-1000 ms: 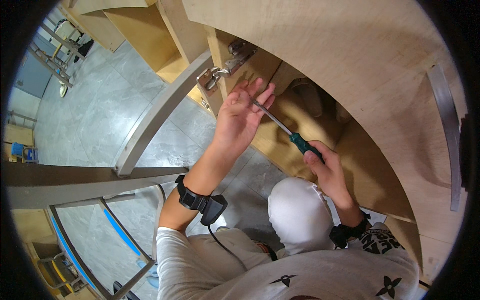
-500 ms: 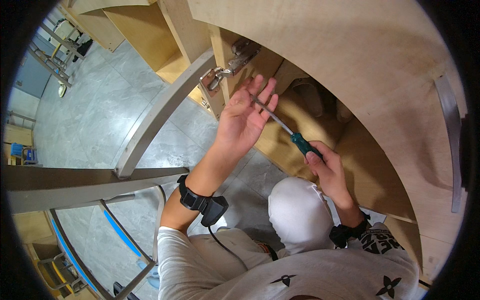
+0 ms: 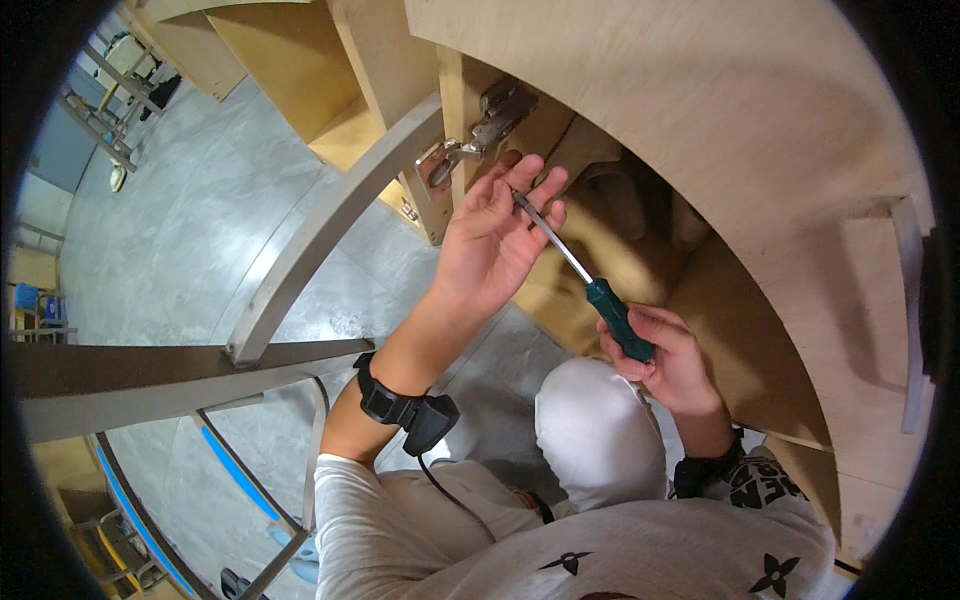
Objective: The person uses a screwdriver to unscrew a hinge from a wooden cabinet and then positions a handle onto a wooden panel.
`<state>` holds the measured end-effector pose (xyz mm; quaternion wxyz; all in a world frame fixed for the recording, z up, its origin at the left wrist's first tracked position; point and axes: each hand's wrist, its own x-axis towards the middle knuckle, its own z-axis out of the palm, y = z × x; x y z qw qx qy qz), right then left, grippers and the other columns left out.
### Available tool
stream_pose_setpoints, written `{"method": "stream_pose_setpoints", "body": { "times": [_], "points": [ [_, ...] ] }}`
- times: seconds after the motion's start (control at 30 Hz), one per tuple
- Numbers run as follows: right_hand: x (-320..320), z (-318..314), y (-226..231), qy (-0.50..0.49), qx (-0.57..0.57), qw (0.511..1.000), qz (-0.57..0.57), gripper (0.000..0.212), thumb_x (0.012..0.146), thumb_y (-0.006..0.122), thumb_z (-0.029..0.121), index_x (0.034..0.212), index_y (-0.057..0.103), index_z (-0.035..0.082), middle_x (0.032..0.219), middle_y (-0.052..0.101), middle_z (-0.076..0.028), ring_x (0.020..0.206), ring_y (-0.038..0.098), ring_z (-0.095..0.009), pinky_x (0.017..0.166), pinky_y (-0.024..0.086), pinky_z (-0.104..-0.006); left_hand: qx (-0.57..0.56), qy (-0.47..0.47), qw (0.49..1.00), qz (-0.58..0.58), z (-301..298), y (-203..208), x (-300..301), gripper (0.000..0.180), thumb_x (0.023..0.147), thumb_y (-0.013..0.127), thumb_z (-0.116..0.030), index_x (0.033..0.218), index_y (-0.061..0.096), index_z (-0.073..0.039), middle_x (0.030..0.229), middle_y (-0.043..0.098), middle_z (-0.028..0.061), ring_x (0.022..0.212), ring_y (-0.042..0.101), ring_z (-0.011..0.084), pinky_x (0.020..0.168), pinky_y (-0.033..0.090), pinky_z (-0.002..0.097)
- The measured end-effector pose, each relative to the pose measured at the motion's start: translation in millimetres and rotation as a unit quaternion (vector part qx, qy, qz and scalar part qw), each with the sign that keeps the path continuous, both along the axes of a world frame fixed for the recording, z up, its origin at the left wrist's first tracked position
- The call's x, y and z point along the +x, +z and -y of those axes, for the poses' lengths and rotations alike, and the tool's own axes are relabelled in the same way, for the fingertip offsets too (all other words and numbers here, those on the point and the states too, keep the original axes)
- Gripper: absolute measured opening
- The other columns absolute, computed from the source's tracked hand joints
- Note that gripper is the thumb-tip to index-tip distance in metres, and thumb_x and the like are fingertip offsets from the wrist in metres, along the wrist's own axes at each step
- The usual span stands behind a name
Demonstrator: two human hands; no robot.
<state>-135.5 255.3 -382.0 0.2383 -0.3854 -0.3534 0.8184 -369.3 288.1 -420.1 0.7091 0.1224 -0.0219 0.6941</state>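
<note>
My right hand (image 3: 672, 360) is closed round the dark green handle of a screwdriver (image 3: 575, 264). Its metal shaft slants up and left toward my left hand (image 3: 492, 235). That hand is palm up, with the thumb and fingers curled loosely about the shaft's tip and the other fingers apart. Whether a screw sits at the tip is too small to tell. Just above my left fingers, a metal hinge (image 3: 492, 127) is fixed inside a wooden cabinet (image 3: 455, 85), with its loose-looking plate (image 3: 436, 166) at the panel's edge.
A large pale wooden panel (image 3: 720, 110) with a grey handle (image 3: 909, 310) covers the upper right. Left of my arm stands a grey metal frame (image 3: 330, 235) with a curved bar. Shoes (image 3: 620, 200) lie within the dark cabinet. Grey floor tiles (image 3: 200, 230) stretch beyond.
My right hand has shifted slightly down and turned its grip on the handle, showing more of it. My left hand stays at the tip. The whole view has moved a little.
</note>
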Motion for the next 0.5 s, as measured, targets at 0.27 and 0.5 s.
{"method": "stream_pose_setpoints", "body": {
  "times": [0.27,0.5],
  "points": [
    [-12,7,-3,-0.078,0.322,0.924,0.191,0.030,0.093,0.055,0.027,0.106,0.056,0.000,0.074,0.053,0.003,0.062,0.042,-0.002,0.056,0.034,-0.0171,-0.024,-0.013,1.000,-0.012,-6,19,10,0.019,0.095,0.050,-0.020,0.107,0.051,-0.006,0.113,0.057,0.0141,0.107,0.056,0.0272,0.088,0.048,0.0377],
    [-27,-2,5,-0.065,0.361,0.906,0.213,0.033,0.094,0.052,0.028,0.111,0.054,0.000,0.079,0.052,0.000,0.059,0.038,-0.004,0.050,0.028,-0.0183,-0.049,0.028,0.998,0.015,-15,25,11,0.018,0.095,0.049,-0.017,0.109,0.052,-0.007,0.109,0.057,0.0082,0.109,0.055,0.0241,0.088,0.047,0.0363]
  ]
}}
